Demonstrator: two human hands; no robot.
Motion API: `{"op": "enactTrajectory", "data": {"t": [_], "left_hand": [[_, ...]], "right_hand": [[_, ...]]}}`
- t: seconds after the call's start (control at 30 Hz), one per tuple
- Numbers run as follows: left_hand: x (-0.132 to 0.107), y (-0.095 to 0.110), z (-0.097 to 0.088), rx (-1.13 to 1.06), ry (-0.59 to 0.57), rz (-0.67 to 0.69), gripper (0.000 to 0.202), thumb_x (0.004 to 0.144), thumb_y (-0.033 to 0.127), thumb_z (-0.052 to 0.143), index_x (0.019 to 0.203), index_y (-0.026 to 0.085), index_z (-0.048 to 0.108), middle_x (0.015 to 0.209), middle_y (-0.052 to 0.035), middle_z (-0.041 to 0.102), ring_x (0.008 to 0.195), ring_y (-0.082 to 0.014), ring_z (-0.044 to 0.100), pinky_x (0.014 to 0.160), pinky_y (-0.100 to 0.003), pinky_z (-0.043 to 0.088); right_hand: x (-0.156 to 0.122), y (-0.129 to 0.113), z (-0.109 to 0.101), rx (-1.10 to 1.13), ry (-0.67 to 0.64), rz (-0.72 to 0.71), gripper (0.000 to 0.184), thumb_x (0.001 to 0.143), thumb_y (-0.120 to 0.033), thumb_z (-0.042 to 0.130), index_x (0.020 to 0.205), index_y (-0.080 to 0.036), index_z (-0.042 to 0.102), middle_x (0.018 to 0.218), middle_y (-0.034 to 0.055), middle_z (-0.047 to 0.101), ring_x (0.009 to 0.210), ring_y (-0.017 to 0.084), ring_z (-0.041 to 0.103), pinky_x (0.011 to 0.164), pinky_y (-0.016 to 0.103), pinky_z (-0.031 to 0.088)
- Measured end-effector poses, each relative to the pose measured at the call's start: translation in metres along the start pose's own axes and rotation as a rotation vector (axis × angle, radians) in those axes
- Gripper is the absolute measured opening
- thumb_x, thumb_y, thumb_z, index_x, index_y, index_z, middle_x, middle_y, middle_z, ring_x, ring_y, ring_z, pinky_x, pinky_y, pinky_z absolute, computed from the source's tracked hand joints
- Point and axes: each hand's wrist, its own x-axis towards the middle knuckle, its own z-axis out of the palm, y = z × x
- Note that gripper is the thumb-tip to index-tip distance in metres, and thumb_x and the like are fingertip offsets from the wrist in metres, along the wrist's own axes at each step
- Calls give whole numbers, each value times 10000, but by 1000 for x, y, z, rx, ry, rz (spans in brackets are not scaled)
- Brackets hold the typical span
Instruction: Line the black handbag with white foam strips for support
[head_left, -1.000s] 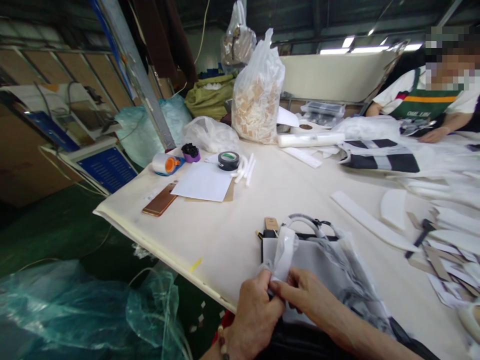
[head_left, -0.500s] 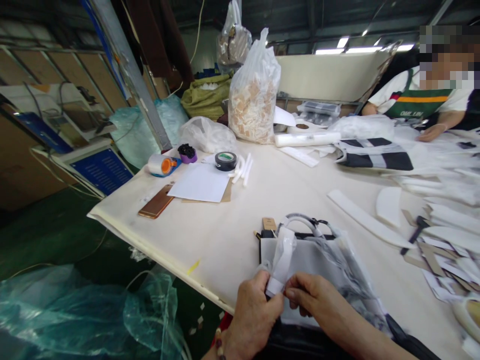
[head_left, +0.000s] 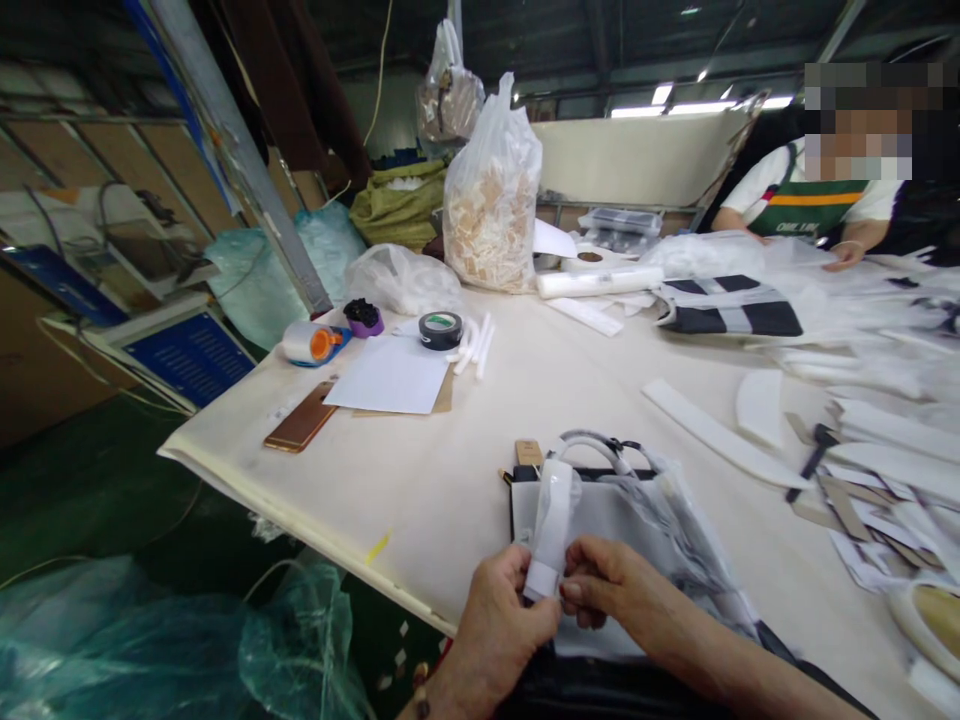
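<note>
A handbag lies at the table's near edge, its front covered by a pale grey sheet (head_left: 615, 515) and clear plastic. Its wrapped handles (head_left: 596, 445) arch at the far end, with a brown tag (head_left: 528, 453) beside them. A white wrapping strip (head_left: 553, 515) runs from the handles toward me. My left hand (head_left: 504, 622) grips the near end of this strip, thumb and fingers on either side. Close against its right edge, my right hand (head_left: 611, 588) has its fingers pinched together at the strip. The exact contact under the right fingertips is hidden.
A phone (head_left: 300, 417), paper sheets (head_left: 390, 372), black tape (head_left: 441, 330) and a tape dispenser (head_left: 311, 343) lie to the left. Foam pieces (head_left: 720, 430) and scraps cover the right. A co-worker (head_left: 814, 205) is at the far right. A full plastic bag (head_left: 491, 215) stands behind.
The view has shifted slightly, so the table's contents sit further left. The white strip looks straighter and its near end flatter between my hands. Both hands stay at it.
</note>
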Motion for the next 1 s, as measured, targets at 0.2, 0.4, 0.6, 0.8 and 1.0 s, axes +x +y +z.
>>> {"op": "enactTrajectory", "data": {"t": [0.2, 0.4, 0.6, 0.8, 1.0], "left_hand": [[-2, 5, -1, -317, -72, -63, 395, 523, 210, 664, 885, 74, 582, 679, -57, 653, 650, -193, 602, 631, -267, 438], [2, -8, -5, -389, -71, -57, 437, 513, 238, 740, 889, 58, 608, 731, -93, 673, 641, -187, 603, 618, -260, 445], [-1, -1, -2, -483, -55, -48, 465, 488, 264, 793, 877, 62, 638, 664, -77, 665, 590, -171, 605, 602, -253, 466], [-1, 1, 0, -591, -72, -46, 395, 471, 257, 819, 797, 94, 665, 599, -48, 651, 532, -147, 595, 555, -228, 462], [-1, -5, -2, -644, -109, -72, 414, 497, 256, 816, 849, 102, 662, 618, -47, 657, 533, -130, 596, 545, -200, 453]], "right_hand": [[-1, 1, -6, 71, -66, -75, 171, 656, -320, 557, 722, -171, 504, 592, -27, 536, 548, 113, 472, 555, 252, 357], [-2, 2, 0, -77, 12, -122, 67, 683, -206, 464, 736, -182, 498, 638, -23, 509, 607, 129, 473, 576, 258, 371], [-2, 2, 5, -192, 101, -134, 73, 696, -184, 432, 738, -183, 492, 640, -18, 524, 617, 138, 482, 571, 261, 374], [-2, -9, 11, -145, 135, -66, 98, 677, -110, 416, 701, -179, 482, 578, -32, 508, 552, 123, 497, 526, 242, 383], [0, -15, 16, -50, 146, 28, 164, 651, -24, 407, 677, -184, 437, 490, -61, 487, 464, 91, 459, 480, 210, 372]]}}
